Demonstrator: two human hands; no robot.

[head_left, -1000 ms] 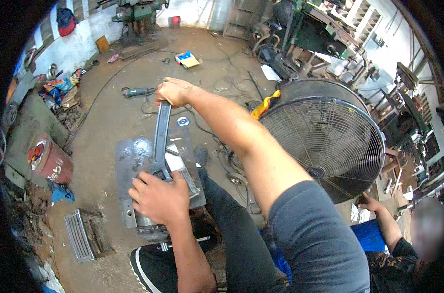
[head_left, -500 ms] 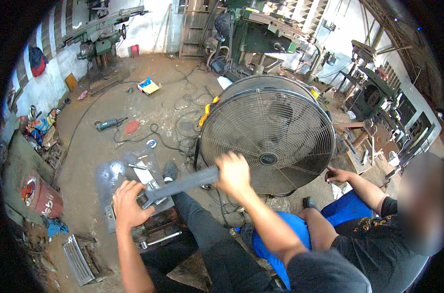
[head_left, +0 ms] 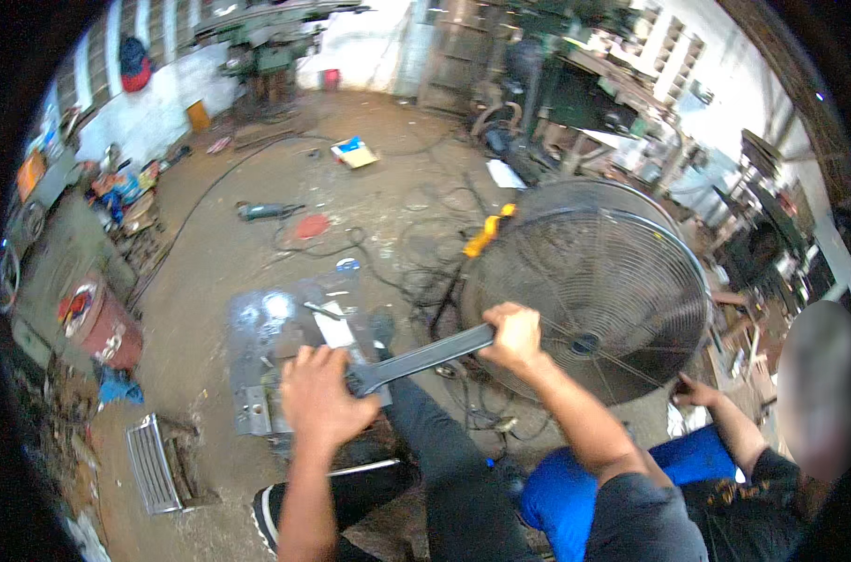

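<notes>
A large dark grey wrench (head_left: pixel 430 358) slants up to the right in front of me. My right hand (head_left: pixel 516 339) is wrapped round the far end of its handle. At the wrench's head my left hand (head_left: pixel 324 398) bends its fingers over the end, hiding most of the jaw. Beneath and beyond the left hand lies a grey metal plate (head_left: pixel 255 326), with a pale strip (head_left: pixel 333 323) on it. A thin silver bar (head_left: pixel 367 466) shows below the left hand, partly behind my forearm.
A big round floor fan (head_left: pixel 594 281) stands to the right, beside a co-worker in blue trousers (head_left: pixel 575 492). Cables and an angle grinder (head_left: pixel 268 211) lie on the floor ahead. At left are a red bucket (head_left: pixel 107 328) and a slatted metal stool (head_left: pixel 154 464).
The view has swung left, so the surroundings sit farther right in the picture. Both hands stay on the wrench, whose slant is little changed.
</notes>
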